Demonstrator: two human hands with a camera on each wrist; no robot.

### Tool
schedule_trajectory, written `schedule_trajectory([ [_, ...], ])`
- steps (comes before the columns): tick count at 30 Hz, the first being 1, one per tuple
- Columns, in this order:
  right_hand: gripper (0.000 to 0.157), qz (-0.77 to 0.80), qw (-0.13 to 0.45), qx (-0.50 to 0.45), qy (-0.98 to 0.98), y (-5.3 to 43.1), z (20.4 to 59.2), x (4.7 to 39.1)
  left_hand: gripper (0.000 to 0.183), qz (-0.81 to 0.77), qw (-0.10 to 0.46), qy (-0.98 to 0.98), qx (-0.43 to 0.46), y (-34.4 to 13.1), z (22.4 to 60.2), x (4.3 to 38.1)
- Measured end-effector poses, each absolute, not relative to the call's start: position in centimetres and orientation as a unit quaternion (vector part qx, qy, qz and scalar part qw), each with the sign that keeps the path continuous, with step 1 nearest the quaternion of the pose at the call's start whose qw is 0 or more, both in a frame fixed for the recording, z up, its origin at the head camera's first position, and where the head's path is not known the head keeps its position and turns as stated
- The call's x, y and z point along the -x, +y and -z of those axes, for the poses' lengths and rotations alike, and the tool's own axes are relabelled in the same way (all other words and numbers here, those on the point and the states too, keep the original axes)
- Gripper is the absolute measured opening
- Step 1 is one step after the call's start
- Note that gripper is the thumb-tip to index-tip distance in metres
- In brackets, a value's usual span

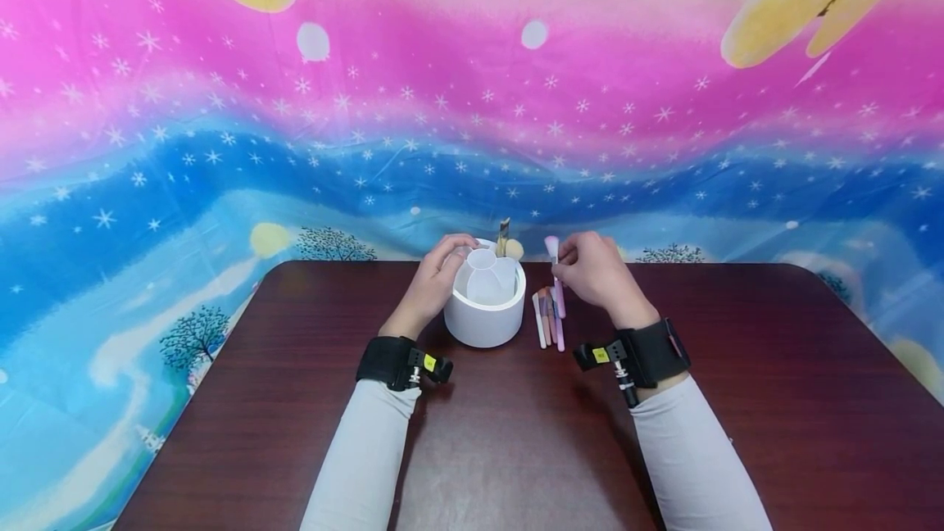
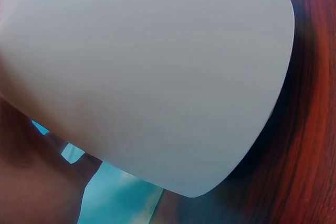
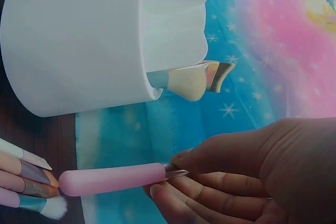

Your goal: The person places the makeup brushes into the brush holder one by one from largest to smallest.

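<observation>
A round white brush holder (image 1: 483, 328) with inner dividers stands near the table's far edge. My left hand (image 1: 431, 285) grips its left side at the rim; in the left wrist view the holder's wall (image 2: 157, 77) fills most of the picture. Two makeup brushes (image 3: 188, 81) stand in it with their bristles up, at its right side in the head view. To the right of the holder, my right hand (image 1: 597, 275) pinches a makeup brush (image 3: 113, 179) with a pink handle near its metal collar. That brush points bristles up, above several loose brushes (image 1: 546, 319).
The loose makeup brushes, with white, orange-brown and pink handles, lie side by side on the dark wooden table (image 1: 501, 449), right of the holder. Behind the far edge hangs a colourful cloth (image 1: 457, 129) with snowflakes. Each wrist wears a black strap with a camera mount.
</observation>
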State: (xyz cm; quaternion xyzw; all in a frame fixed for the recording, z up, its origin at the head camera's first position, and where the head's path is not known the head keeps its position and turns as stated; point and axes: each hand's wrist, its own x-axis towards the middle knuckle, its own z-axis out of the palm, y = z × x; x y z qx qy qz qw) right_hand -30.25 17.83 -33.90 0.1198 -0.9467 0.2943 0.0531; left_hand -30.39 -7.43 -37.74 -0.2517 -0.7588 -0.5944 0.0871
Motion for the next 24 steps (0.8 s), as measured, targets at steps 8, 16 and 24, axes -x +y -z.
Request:
schedule_trajectory([
  [8,0.014,-0.298,0.067,-0.118,-0.945,17.6,33.6,30.0,0.026,0.593,0.086,-0.761,0.249,-7.4,37.7,30.4],
  [16,0.012,-0.306,0.089,-0.135,-0.938,17.5,33.2,29.9,0.026,0.595,0.087,-0.759,0.249,-7.4,37.7,30.3],
  [24,0.014,-0.331,0.109,-0.134,-0.928,17.2,32.7,29.7,0.026,0.595,0.082,-0.762,0.244,-7.4,37.8,30.6],
])
